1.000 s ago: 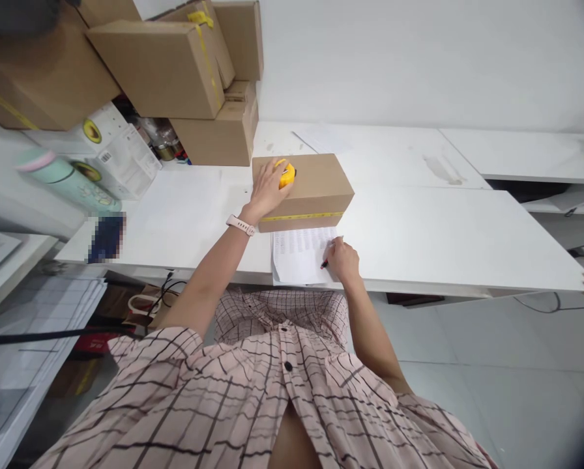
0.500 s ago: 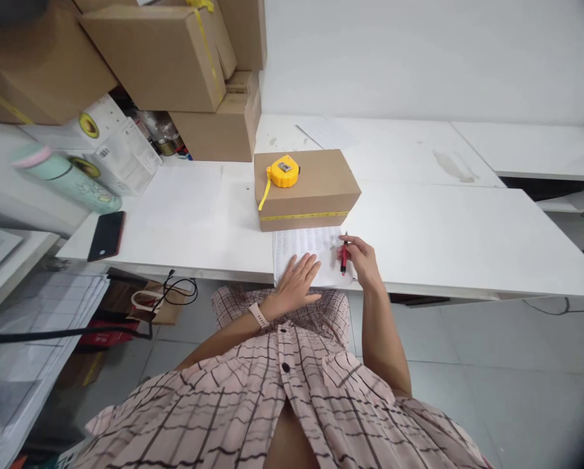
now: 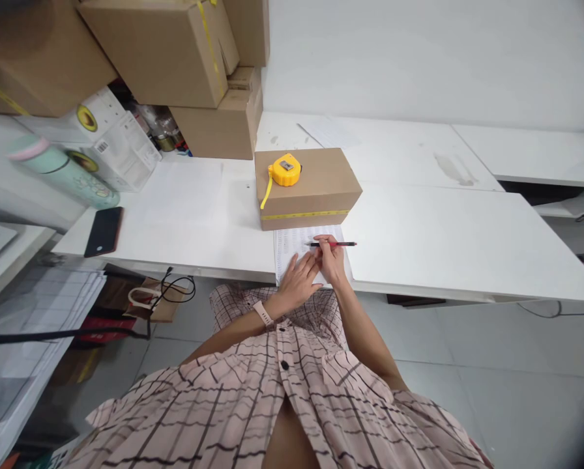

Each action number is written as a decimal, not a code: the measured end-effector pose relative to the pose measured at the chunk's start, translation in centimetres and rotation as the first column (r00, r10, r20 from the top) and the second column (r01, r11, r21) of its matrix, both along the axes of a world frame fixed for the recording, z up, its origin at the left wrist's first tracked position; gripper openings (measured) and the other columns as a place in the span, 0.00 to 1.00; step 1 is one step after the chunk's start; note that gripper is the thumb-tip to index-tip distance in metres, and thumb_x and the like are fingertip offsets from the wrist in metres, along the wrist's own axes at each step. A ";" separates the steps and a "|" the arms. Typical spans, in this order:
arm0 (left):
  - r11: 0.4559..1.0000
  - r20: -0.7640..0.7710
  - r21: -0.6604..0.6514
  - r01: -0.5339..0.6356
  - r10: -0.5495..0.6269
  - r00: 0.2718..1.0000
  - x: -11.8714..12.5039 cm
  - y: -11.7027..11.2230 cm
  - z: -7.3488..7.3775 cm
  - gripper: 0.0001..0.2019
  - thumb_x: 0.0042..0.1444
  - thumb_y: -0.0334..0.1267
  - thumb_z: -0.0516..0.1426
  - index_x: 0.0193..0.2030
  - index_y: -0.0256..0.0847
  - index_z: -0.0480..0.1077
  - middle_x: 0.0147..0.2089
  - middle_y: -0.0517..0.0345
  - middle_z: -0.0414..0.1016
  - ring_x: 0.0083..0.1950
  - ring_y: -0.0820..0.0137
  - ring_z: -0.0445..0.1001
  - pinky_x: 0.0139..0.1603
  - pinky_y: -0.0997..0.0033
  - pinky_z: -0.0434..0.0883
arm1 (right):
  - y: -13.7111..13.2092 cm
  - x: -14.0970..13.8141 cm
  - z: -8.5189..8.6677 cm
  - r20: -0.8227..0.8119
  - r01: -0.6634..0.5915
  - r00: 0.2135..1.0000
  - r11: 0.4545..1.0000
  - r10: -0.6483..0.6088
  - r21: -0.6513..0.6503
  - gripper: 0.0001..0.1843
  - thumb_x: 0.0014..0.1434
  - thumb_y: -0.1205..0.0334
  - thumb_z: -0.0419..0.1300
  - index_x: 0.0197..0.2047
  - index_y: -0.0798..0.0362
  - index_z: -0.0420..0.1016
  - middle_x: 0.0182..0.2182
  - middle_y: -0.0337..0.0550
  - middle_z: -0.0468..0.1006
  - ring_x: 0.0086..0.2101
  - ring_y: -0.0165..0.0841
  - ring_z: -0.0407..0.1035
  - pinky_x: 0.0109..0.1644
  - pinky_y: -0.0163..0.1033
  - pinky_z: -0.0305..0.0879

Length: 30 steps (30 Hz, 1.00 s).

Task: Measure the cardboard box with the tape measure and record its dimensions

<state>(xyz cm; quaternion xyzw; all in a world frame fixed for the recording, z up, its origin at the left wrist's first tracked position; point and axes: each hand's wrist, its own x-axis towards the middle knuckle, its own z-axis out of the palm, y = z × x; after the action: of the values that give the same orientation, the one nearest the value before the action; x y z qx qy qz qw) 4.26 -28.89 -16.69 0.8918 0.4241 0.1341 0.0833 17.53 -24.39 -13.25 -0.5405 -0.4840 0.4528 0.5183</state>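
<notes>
A printed paper sheet (image 3: 288,244) lies at the front edge of the white table, close to the cardboard box. My left hand (image 3: 299,279) rests flat on it with fingers spread. Between the fingers of my right hand (image 3: 332,262) is a red and black pen (image 3: 341,244), held almost level, its tip pointing left over the printed rows. The two hands are side by side, nearly touching. Just beyond the sheet stands the closed cardboard box (image 3: 321,176), with a yellow measuring strip along its front. On top of the box sits a yellow tape measure (image 3: 285,170).
Stacked cardboard boxes (image 3: 214,127) fill the back left. A mint-green bottle (image 3: 67,174) leans near white avocado-printed boxes (image 3: 120,153), with a dark phone (image 3: 104,232) in front. Loose white papers lie on the table (image 3: 433,241). A black cable (image 3: 177,290) hangs below the left edge.
My right hand has moved left toward my left hand. The pen has turned from upright to nearly level, its tip now over the sheet. My left hand has stayed put.
</notes>
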 end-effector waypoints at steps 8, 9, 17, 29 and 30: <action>0.999 0.104 0.032 -0.018 0.015 0.994 -0.3 0.2 -1.0 0.29 0.67 0.48 0.57 0.69 0.34 0.62 0.71 0.36 0.66 0.75 0.50 0.60 0.77 0.42 0.53 | 0.1 0.7 -0.9 0.146 0.056 0.987 0.996 -0.066 0.075 0.21 0.63 0.41 0.59 0.30 0.49 0.63 0.25 0.34 0.67 0.30 0.30 0.63 0.39 0.37 0.63; 0.999 0.108 0.032 -0.018 0.014 0.994 -0.3 0.2 -1.0 0.29 0.67 0.48 0.57 0.69 0.34 0.63 0.71 0.36 0.67 0.75 0.50 0.61 0.76 0.41 0.54 | 0.1 0.8 -0.9 0.167 0.053 0.984 0.995 -0.066 0.085 0.20 0.63 0.42 0.58 0.31 0.49 0.64 0.25 0.33 0.66 0.30 0.30 0.62 0.38 0.37 0.62; 0.999 0.111 0.028 -0.017 0.013 0.994 -0.3 0.1 -0.5 0.29 0.68 0.48 0.57 0.69 0.34 0.63 0.71 0.37 0.66 0.75 0.50 0.60 0.77 0.42 0.53 | 0.9 0.8 -1.7 0.214 0.092 0.971 0.992 -0.110 0.090 0.15 0.60 0.51 0.61 0.29 0.48 0.61 0.23 0.31 0.66 0.28 0.30 0.62 0.37 0.38 0.60; 1.000 0.098 0.006 -0.014 0.014 0.995 -0.3 0.1 -0.4 0.30 0.67 0.46 0.59 0.70 0.29 0.62 0.71 0.35 0.66 0.76 0.50 0.59 0.78 0.44 0.51 | 1.0 0.5 -1.6 0.238 0.132 0.959 0.985 -0.156 0.114 0.13 0.59 0.56 0.59 0.27 0.48 0.60 0.21 0.29 0.62 0.26 0.29 0.59 0.35 0.38 0.58; 1.000 0.093 0.012 -0.015 0.014 0.996 -0.3 0.0 -0.3 0.30 0.67 0.46 0.59 0.70 0.29 0.62 0.71 0.35 0.66 0.76 0.50 0.60 0.78 0.44 0.51 | 1.1 0.5 -1.6 0.247 0.133 0.956 0.984 -0.158 0.115 0.13 0.59 0.56 0.60 0.27 0.48 0.60 0.21 0.29 0.62 0.26 0.29 0.59 0.35 0.38 0.57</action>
<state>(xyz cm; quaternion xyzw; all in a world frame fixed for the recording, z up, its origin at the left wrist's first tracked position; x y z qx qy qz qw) 3.99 -28.84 -17.03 0.8819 0.4255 0.1787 0.0960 18.00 -23.33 -14.89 -0.6023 -0.5270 0.3162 0.5094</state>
